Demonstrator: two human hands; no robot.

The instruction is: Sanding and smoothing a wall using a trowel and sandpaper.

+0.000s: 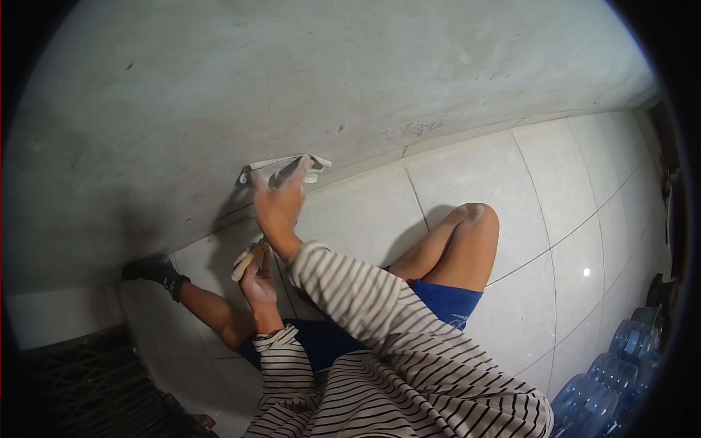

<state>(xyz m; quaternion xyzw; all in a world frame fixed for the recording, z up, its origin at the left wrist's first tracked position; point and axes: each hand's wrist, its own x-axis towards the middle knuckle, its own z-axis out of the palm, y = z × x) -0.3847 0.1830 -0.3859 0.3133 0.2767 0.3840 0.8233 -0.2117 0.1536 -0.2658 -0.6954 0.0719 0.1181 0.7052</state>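
Note:
My right hand [278, 211], dusted white, grips a thin flat plastering blade [265, 163] low against the grey plastered wall [306, 93]. White paste lines the blade's edges, and the fingers cover much of its middle. Lower and to the left, my left hand [260, 284] is closed around the tan handle [249, 263] of a small tool, probably a putty knife. White material clings beside this handle. The tool's far end cannot be made out clearly. My left hand is apart from the wall, near my right wrist.
Pale floor tiles [482, 180] meet the wall along a slanting low edge. My bent bare knee [476, 219] and dark shoe [150, 271] are near the wall. Several blue clear plastic bottles [586, 402] stand at lower right. A dark metal lattice [87, 378] lies at lower left.

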